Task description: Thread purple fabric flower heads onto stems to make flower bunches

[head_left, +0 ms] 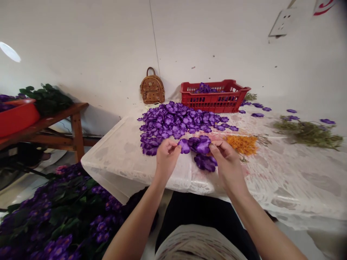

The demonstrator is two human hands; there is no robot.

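My left hand pinches the edge of a purple fabric petal piece between thumb and fingertips. Close by on the right, my right hand is closed on a small cluster of purple fabric petals. Both hands are just above the table's near edge. Below the right-hand cluster lies a small stack of purple petals. Behind my hands spreads a large heap of purple petals. A bunch of orange flower centers rests to the right of my right hand.
A red plastic crate holding purple flowers stands at the back, beside a brown backpack. Green stems and scattered petals lie on the right of the covered table. Purple flowers with leaves fill the floor at left, near a wooden bench.
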